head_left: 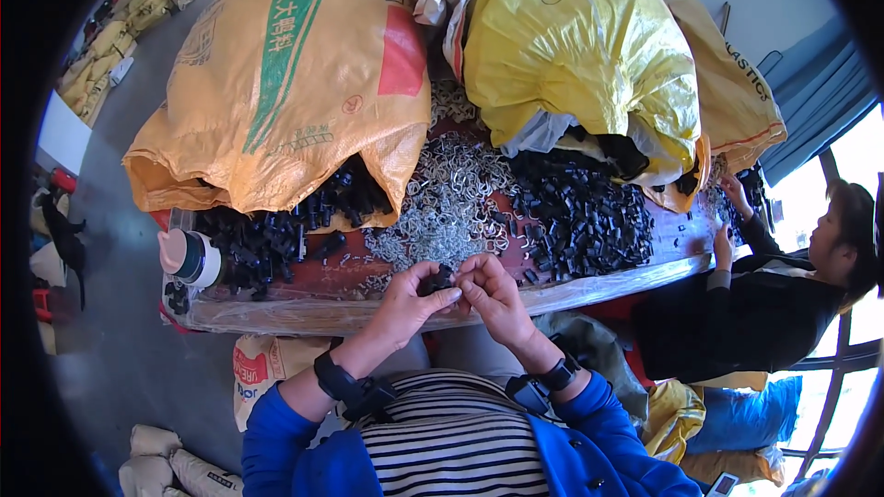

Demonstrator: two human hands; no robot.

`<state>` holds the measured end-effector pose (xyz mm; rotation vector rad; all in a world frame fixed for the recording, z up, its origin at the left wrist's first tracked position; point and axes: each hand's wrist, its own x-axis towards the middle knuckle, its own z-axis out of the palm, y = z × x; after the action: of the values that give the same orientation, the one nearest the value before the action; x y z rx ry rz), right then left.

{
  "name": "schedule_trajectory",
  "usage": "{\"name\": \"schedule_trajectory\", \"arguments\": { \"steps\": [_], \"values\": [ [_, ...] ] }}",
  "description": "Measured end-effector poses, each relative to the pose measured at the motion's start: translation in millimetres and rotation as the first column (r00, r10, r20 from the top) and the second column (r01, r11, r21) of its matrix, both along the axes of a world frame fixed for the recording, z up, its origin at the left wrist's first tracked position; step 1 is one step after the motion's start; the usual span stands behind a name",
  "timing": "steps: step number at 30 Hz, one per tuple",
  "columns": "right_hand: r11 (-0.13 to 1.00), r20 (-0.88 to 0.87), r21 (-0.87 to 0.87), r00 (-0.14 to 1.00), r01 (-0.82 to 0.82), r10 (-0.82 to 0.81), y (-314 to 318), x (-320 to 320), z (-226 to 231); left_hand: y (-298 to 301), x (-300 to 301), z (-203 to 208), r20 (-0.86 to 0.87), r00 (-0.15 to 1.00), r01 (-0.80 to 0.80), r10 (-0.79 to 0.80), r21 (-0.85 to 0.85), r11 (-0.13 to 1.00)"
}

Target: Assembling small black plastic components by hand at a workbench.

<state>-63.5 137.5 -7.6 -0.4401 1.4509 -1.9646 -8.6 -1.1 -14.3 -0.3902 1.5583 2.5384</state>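
Above the table's near edge my two hands meet. Fingers of my left hand (410,302) are closed round a small black plastic part (440,278), mostly hidden by the fingertips. My right hand (498,299) is pinched right beside it; whatever lies between its thumb and fingers is too small or hidden to name. Just beyond them spreads a heap of small silvery metal pieces (444,230), some curved like hooks. To the right of that lies a pile of short black plastic pieces (589,225). Larger black tubular parts (253,244) are heaped on the left.
An orange woven sack (313,64) and a yellow one (580,46) lie at the table's back, spilling black parts. A lidded white cup (207,260) stands at the left corner. A co-worker (764,304) works at the right end. Plastic film (304,313) covers the table's front edge.
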Motion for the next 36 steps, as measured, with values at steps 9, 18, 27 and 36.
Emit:
{"name": "schedule_trajectory", "arguments": {
  "steps": [9,18,27,36],
  "values": [
    [0.999,0.071,0.007,0.997,-0.042,0.041,-4,-17,-16,-9,-17,2,-0.091,0.992,0.033,-0.086,-0.471,0.882],
    [0.998,0.008,0.013,0.998,-0.057,0.056,-1,-16,-2,-7,-19,-3,-0.183,0.983,-0.039,-0.034,-0.38,0.924],
    [0.993,-0.135,0.104,0.989,-0.054,0.068,8,-3,10,3,-5,12,-0.179,0.984,-0.031,-0.016,-0.252,0.967],
    [0.944,-0.795,0.272,0.597,0.188,0.11,7,-18,21,-10,-7,8,0.058,0.986,0.108,-0.155,0.485,0.868]
  ]
}}
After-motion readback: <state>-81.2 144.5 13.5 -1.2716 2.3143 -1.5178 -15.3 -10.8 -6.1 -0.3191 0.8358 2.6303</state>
